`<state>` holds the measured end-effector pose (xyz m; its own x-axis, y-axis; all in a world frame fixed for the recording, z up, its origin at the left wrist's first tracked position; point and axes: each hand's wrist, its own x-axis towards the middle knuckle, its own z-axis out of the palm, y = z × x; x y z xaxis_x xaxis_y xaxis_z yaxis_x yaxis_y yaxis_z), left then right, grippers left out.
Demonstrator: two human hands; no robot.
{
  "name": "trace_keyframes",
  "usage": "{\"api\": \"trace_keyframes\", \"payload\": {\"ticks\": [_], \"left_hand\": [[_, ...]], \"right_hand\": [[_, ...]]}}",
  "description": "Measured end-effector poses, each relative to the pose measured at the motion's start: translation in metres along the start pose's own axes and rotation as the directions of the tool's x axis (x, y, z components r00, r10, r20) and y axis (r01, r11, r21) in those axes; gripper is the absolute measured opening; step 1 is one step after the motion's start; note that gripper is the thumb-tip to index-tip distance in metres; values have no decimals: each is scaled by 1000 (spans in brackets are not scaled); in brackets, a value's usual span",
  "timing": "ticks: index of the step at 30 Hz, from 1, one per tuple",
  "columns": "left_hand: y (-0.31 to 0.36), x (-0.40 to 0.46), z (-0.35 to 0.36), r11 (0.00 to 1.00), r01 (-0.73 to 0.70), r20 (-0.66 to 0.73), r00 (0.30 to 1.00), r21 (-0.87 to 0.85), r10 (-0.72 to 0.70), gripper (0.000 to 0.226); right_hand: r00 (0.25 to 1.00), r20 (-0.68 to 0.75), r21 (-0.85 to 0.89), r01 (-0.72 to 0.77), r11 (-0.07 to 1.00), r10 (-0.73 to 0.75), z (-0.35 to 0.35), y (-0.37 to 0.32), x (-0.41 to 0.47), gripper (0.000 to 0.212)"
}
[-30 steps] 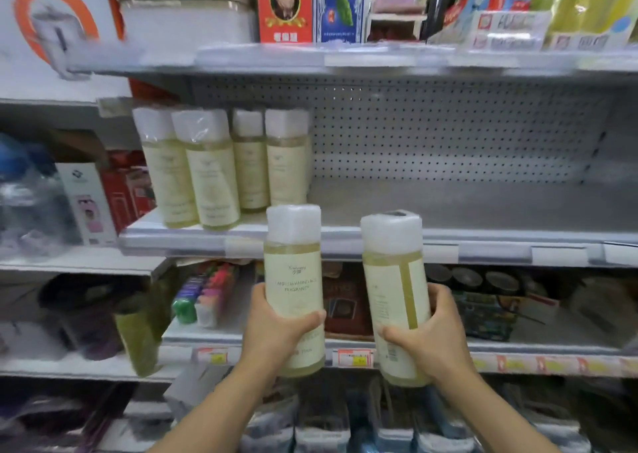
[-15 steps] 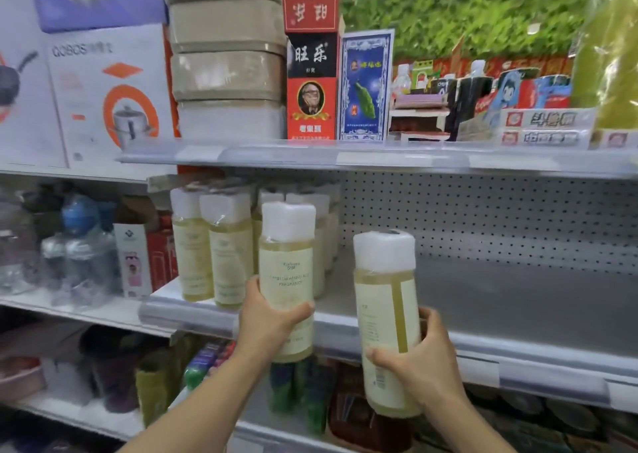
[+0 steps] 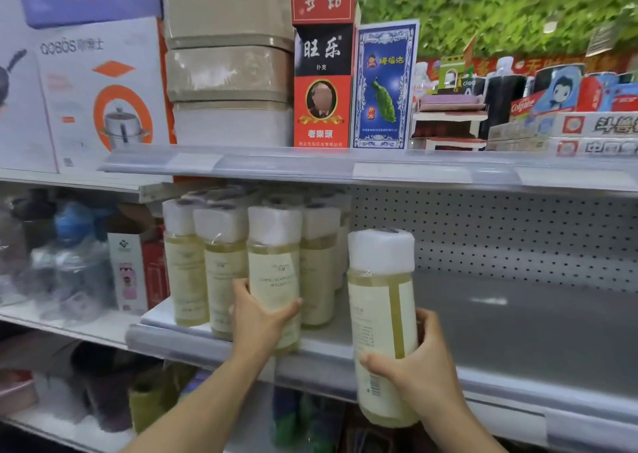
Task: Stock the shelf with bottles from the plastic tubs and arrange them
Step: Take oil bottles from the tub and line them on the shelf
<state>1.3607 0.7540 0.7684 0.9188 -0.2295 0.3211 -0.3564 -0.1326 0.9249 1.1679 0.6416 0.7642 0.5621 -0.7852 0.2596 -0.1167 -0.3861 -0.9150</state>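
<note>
Each hand holds a bottle of pale yellow liquid with a white wrapped cap. My left hand (image 3: 260, 318) grips one bottle (image 3: 274, 273) upright at the front edge of the grey metal shelf (image 3: 518, 331), right beside several matching bottles (image 3: 193, 262) standing at the shelf's left end. My right hand (image 3: 414, 369) grips a second bottle (image 3: 381, 314) upright, lower and in front of the shelf edge, apart from the row. The plastic tubs are not in view.
The shelf's perforated back panel (image 3: 500, 238) and an upper shelf (image 3: 345, 167) with boxes close in the space. Cookware boxes (image 3: 100, 97) and water bottles (image 3: 69, 262) fill the unit to the left. More goods sit on the shelves below.
Both hands have risen and moved forward with their bottles. The left bottle has reached the shelf's front edge beside the row; the right one trails lower.
</note>
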Motion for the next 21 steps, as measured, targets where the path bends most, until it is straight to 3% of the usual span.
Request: {"api": "trace_keyframes", "payload": {"ticks": [7, 12, 16, 21], "left_hand": [[0, -7, 8, 986, -21, -76, 997, 162, 34, 79], [7, -8, 3, 904, -24, -43, 998, 427, 47, 90], [8, -1, 0, 898, 2, -3, 1000, 439, -1, 92], [12, 3, 0, 891, 37, -59, 998, 453, -12, 93]], "right_hand": [[1000, -27, -6, -2, 1000, 2, 12, 3, 5, 86], [999, -32, 26, -12, 1000, 13, 19, 2, 6, 86], [1000, -23, 42, -3, 999, 4, 26, -1, 6, 85], [1000, -15, 43, 6, 999, -5, 32, -4, 5, 85]]}}
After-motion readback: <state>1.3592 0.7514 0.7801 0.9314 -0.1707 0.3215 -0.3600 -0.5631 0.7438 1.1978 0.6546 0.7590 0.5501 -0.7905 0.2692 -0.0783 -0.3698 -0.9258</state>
